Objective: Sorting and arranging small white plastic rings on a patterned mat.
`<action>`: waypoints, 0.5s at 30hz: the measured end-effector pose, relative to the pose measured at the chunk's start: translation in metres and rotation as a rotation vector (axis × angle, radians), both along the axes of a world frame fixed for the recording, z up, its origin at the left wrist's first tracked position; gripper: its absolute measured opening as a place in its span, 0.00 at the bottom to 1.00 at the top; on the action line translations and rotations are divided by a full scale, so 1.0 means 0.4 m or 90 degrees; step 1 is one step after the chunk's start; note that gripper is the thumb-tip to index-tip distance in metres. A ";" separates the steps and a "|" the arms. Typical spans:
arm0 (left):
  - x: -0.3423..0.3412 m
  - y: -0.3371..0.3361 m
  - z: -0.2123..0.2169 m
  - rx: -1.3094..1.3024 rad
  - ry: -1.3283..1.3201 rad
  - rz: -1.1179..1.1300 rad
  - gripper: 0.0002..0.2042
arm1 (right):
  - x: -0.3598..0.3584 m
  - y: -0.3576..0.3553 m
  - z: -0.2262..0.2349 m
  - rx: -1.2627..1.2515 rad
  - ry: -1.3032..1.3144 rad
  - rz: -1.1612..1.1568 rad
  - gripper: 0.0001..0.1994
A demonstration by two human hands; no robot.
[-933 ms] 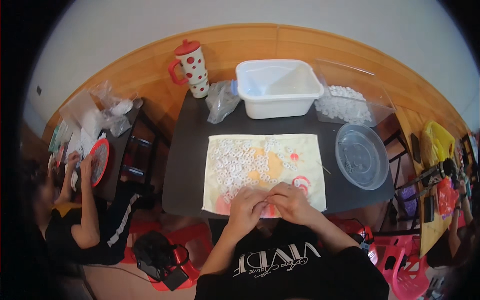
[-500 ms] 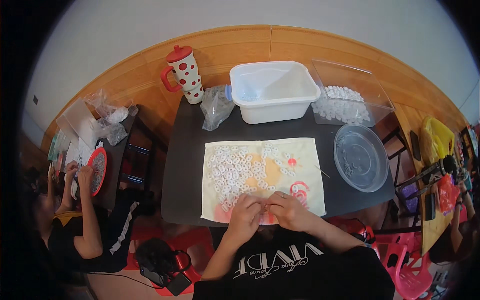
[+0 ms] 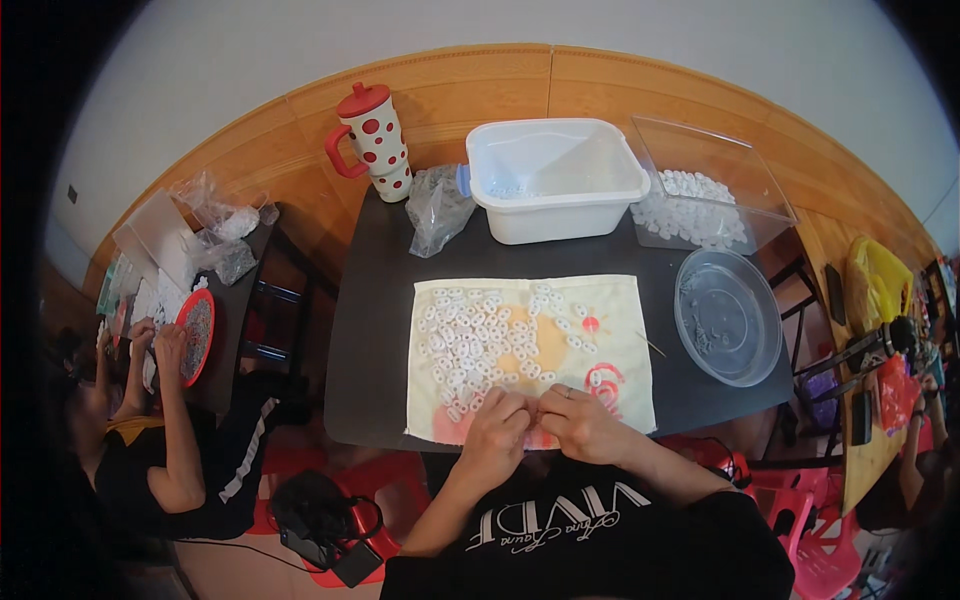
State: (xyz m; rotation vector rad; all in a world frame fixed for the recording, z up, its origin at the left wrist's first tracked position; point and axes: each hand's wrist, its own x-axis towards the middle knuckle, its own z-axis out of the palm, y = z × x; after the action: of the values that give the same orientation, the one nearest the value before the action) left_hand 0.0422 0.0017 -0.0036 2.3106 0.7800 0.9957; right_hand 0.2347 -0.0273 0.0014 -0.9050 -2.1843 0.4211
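My left hand (image 3: pixel 495 436) and my right hand (image 3: pixel 580 424) meet over the near edge of a cream towel (image 3: pixel 625 350) with printed patches. Both sets of fingers are closed and pinched close together; whatever sits between them is too small and hidden to name. Many small white plastic pieces with two holes each (image 3: pixel 462 335) lie scattered over the towel's left half, some beyond my fingertips. A few more lie at its right side. By the towel's right edge rests a thin metal tool (image 3: pixel 650 344), like a needle or tweezers.
Behind the towel on the dark table (image 3: pixel 375 300) stand a spotted tumbler (image 3: pixel 378 145), a crumpled plastic bag (image 3: pixel 438 210), a white tub (image 3: pixel 558 222) and a clear box of white pieces (image 3: pixel 690 210). A round clear tray (image 3: pixel 728 345) holds small grey bits. Another person (image 3: pixel 165 450) works at left beside a red tray (image 3: pixel 197 338).
The view has shifted slightly, so the table things sit a little to the right. My two hands stay pinched together in the same place over the towel.
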 end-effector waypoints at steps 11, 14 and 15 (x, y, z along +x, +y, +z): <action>-0.002 -0.011 0.019 -0.028 -0.064 0.019 0.13 | -0.002 0.001 -0.007 -0.066 0.158 -0.053 0.11; -0.003 -0.010 0.003 -0.018 -0.132 0.040 0.13 | 0.040 -0.009 0.061 -0.047 0.186 -0.124 0.08; 0.000 -0.007 0.001 0.001 -0.161 0.045 0.12 | 0.078 0.004 0.079 0.016 0.208 -0.150 0.08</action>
State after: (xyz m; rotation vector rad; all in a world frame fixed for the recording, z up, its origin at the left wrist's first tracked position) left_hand 0.0421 -0.0010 -0.0033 2.1157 0.7599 1.2907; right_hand 0.2658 -0.0259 0.0328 -0.9914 -1.7613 0.3942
